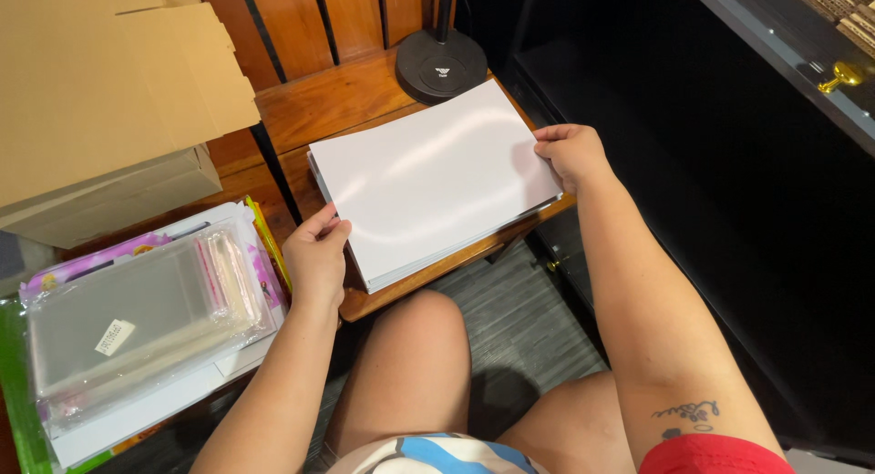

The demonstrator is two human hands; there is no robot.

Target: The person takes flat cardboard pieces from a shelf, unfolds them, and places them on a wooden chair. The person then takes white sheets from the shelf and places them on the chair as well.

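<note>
Your left hand [316, 255] pinches the near-left corner of the stack of white sheets [428, 178], thumb on top and fingers curled under, closed on the paper. Your right hand [571, 153] grips the far-right edge the same way, fingertips over the top sheet. The stack sits on the small wooden table [328, 100], its near long edge overhanging the table's front edge a little, and the lower sheets fan out slightly along that edge (a sign they are not yet squared). To handle it well, keep both grips at opposite corners as they are, press with your thumbs only lightly so the glossy top sheet does not crease, and let the loose lower sheets settle against the tabletop before you shift anything.

Behind the stack, at the table's back edge, stands a round black lamp base [441, 66], just beside the far corner of the paper; mind it. To your left, well apart, lies a pack of clear plastic sleeves [137, 319] on coloured folders, and beyond that a cardboard box [100, 100].
</note>
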